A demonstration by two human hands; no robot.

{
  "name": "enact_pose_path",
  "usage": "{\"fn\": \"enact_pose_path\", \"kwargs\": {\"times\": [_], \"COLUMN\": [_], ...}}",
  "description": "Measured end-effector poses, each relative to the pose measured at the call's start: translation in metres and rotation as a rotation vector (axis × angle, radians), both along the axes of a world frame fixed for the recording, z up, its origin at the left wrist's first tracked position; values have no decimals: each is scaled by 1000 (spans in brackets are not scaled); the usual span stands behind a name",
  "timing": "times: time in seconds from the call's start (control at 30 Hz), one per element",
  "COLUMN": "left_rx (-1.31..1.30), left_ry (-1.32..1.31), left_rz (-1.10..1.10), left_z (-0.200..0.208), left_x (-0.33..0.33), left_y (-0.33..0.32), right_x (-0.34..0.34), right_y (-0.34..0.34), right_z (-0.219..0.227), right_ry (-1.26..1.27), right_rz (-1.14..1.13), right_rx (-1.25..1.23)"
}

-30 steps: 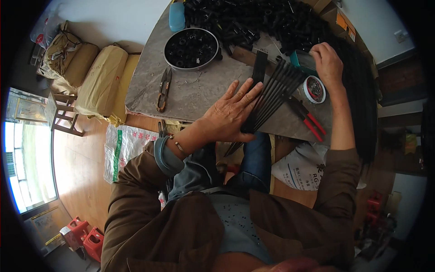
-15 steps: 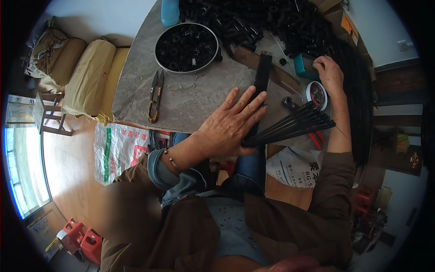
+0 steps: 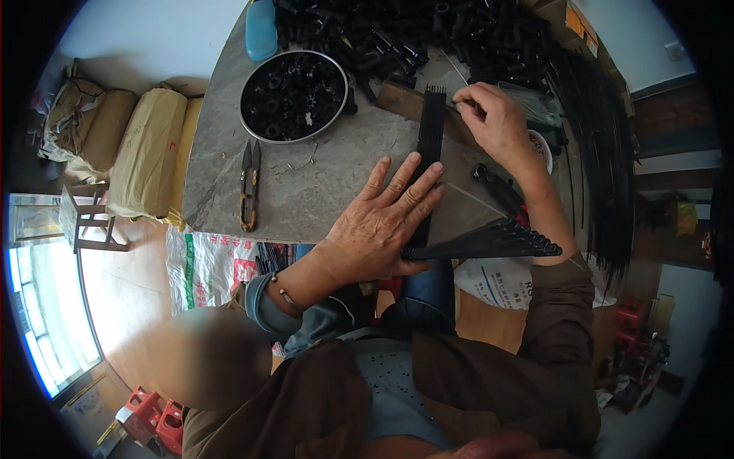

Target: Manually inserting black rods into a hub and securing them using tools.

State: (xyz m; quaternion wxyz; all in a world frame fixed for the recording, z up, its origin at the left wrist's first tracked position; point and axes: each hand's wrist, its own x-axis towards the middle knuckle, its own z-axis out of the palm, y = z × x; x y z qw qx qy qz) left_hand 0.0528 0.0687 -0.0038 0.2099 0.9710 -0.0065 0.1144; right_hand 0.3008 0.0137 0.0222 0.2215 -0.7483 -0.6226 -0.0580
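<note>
My left hand (image 3: 382, 218) lies flat with its fingers spread, pressing down a row of thin black ribs (image 3: 433, 126) at the table's near edge. Their far ends stand side by side like comb teeth. From under this palm a fan of black rods (image 3: 497, 239) spreads to the right. My right hand (image 3: 497, 126) is closed in a pinch just right of the ribs' far ends; what its fingertips hold is too small to make out. A brown block (image 3: 399, 99) lies behind the ribs. Dark-handled pliers (image 3: 489, 183) rest near my right wrist.
A round metal-rimmed tray (image 3: 243, 107) of black ring-shaped parts stands at left, with thread snips (image 3: 249, 187) nearer me. Behind are a blue case (image 3: 261, 30) and a heap of black tubular parts (image 3: 489, 38). Long black rods (image 3: 604, 168) hang over the right edge. A small round tin (image 3: 541, 149) sits beside my right forearm.
My right hand has moved left from the teal box to the far ends of the ribs. My left hand stays on the ribs. The whole view has shifted slightly.
</note>
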Motion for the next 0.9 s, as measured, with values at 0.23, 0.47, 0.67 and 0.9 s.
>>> {"fn": "enact_pose_path", "kwargs": {"times": [0.23,0.47,0.67,0.9], "left_rx": [5,-12,-32,-44], "left_ry": [24,30,26,0], "left_rz": [-3,-3,3,5], "left_z": [2,3,4,2], "left_x": [0,0,0,-1], "left_y": [-1,-1,-1,-1], "right_x": [-1,-4,-2,-2], "right_y": [3,0,1,4], "right_z": [-11,-14,-14,-15], "right_ry": [190,208,214,211], "right_rz": [14,-9,3,7], "right_rx": [88,127,116,135]}}
